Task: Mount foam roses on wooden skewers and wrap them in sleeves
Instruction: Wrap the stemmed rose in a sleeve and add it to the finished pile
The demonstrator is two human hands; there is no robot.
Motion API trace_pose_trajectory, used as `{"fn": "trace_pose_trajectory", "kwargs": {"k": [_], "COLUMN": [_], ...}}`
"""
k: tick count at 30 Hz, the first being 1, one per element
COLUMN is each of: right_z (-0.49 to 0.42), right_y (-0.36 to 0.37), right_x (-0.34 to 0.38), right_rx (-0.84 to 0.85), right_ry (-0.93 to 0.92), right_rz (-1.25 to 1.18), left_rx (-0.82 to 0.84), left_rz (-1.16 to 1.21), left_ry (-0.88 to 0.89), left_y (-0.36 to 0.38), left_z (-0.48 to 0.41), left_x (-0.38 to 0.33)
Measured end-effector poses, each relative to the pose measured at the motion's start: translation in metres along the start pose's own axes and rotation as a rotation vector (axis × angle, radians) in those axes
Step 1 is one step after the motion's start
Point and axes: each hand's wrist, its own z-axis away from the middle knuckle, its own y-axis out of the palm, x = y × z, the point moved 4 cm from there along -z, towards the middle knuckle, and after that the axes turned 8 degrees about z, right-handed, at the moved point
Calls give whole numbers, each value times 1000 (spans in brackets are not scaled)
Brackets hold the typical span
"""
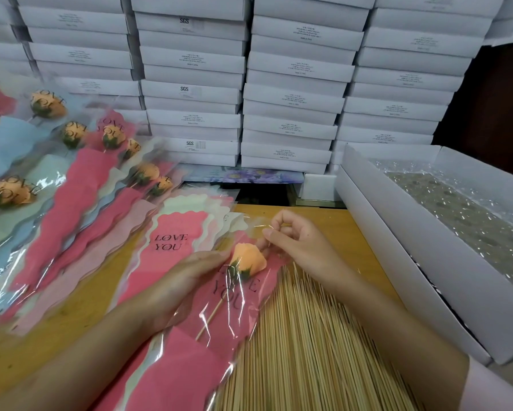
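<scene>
Pinching the clear film lip of the pink-and-clear plastic sleeve (207, 366), right hand (297, 241) grips it; left hand (190, 274) lies flat-fingered beside the peach foam rose (248, 261) on its thin wooden skewer (212, 318), inside the sleeve. The foam probably crushes easily and the film looks slippery, so the skewer is the safer place to hold.

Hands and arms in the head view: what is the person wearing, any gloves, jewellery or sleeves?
No gloves, rings or watch on the left hand or right hand. The left forearm and right forearm are bare. Only a pale fabric garment sleeve appears, on the right arm at lower right.
</scene>
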Motion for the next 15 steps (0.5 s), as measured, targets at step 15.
{"fn": "trace_pose_trajectory", "kwargs": {"k": [15], "right_z": [4], "right_y": [7], "right_x": [5], "right_rx": [107], "right_ry": [-25], "right_rz": [13], "left_rx": [73], "left_rz": [-114], "left_ry": [21], "left_y": [2], "left_z": [4], "left_x": [-1]}}
